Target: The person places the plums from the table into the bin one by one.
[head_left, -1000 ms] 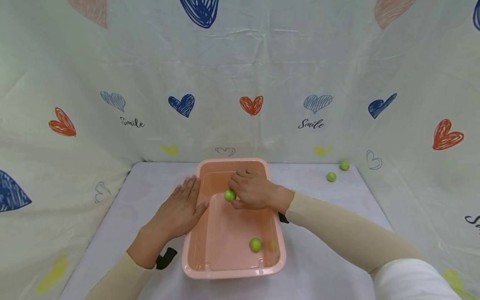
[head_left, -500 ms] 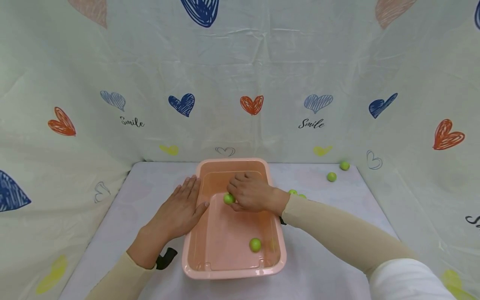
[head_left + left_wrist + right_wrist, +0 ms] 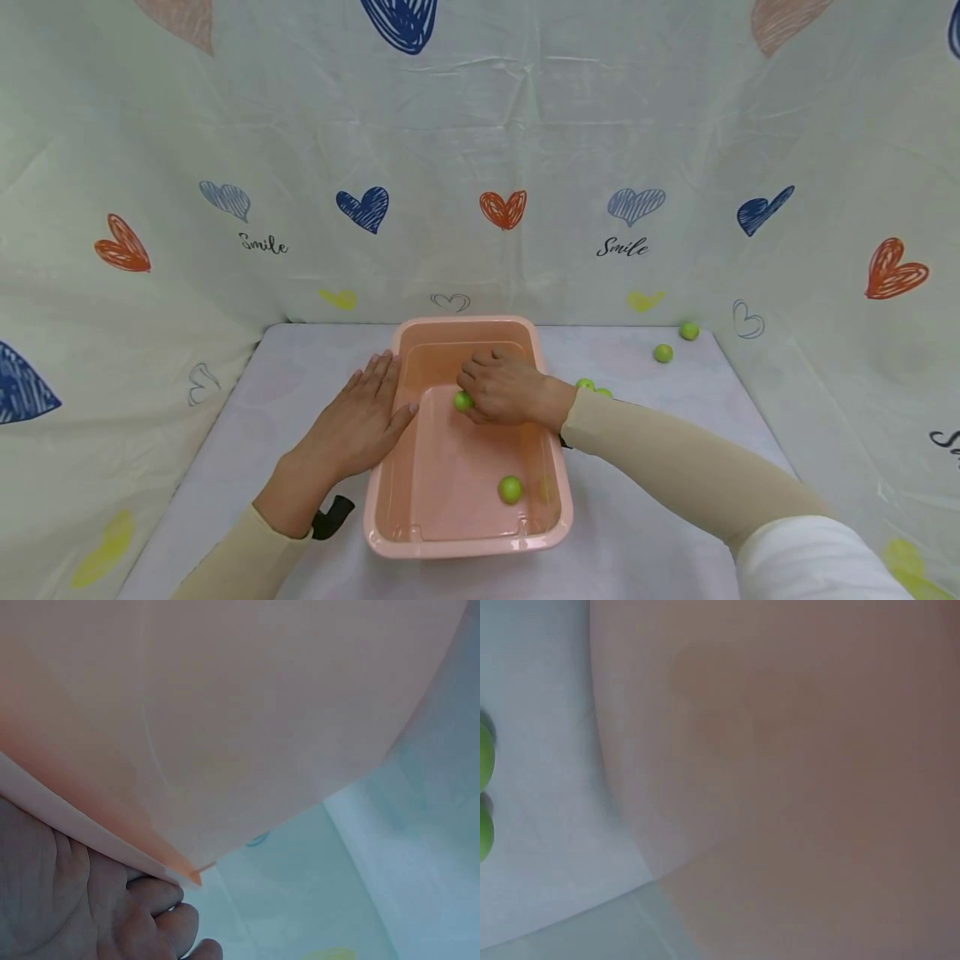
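Note:
A pink plastic basin [image 3: 465,533] stands lengthwise on the table. My left hand [image 3: 352,421] rests with straight fingers along its left rim, the thumb reaching over the edge; the left wrist view shows that hand [image 3: 97,907] against the basin's outer wall [image 3: 247,727]. Inside the basin, my right hand [image 3: 502,387] has curled fingers and holds a small round green ball [image 3: 463,401] at the thumb side. Its fingertips are hidden from the head view, and the basin wall [image 3: 780,787] fills most of the right wrist view. A second green ball [image 3: 510,490] lies on the basin floor near the front.
Two green balls [image 3: 584,384] lie just right of the basin, partly covered by my right forearm. Farther back to the right are a green ball [image 3: 663,353] and another green ball [image 3: 689,331] by the table's corner. A heart-printed curtain [image 3: 465,150] hangs behind the table [image 3: 292,367].
My right hand has shifted slightly toward me with the ball, and my forearm has uncovered the two balls beside the basin. The left hand stays put.

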### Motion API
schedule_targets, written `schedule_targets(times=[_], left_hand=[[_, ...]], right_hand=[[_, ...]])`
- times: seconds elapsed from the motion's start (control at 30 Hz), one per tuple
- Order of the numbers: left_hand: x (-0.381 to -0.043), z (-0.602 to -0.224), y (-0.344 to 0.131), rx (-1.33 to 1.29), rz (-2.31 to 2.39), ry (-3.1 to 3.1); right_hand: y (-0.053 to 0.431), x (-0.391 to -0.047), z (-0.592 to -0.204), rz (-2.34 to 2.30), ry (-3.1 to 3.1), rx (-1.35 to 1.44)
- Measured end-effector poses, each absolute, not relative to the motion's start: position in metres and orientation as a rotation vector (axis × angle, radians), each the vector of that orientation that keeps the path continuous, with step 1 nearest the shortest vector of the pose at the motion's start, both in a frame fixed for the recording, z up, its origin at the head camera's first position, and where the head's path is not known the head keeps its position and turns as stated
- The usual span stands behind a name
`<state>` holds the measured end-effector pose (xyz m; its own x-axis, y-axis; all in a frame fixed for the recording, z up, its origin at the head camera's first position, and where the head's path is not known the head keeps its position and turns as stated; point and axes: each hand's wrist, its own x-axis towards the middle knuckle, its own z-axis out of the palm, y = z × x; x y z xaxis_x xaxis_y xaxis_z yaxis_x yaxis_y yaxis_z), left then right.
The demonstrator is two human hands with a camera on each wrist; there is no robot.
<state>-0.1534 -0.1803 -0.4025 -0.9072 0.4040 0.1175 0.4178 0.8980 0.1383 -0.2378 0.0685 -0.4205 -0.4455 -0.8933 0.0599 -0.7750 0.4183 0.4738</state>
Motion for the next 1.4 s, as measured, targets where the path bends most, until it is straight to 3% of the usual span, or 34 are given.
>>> schedule_targets(times=[0.93,1.4], left_hand=[[-0.154,-0.404,-0.182,-0.639,-0.268,-2.981],[-0.153,-0.403,-0.182,-0.651,-0.291,-2.976]], right_hand=[[0.066,-0.238,-0.418,-0.573,-2.454,1.418],[0.073,-0.243,-0.41,-0.197,-2.333,1.254]])
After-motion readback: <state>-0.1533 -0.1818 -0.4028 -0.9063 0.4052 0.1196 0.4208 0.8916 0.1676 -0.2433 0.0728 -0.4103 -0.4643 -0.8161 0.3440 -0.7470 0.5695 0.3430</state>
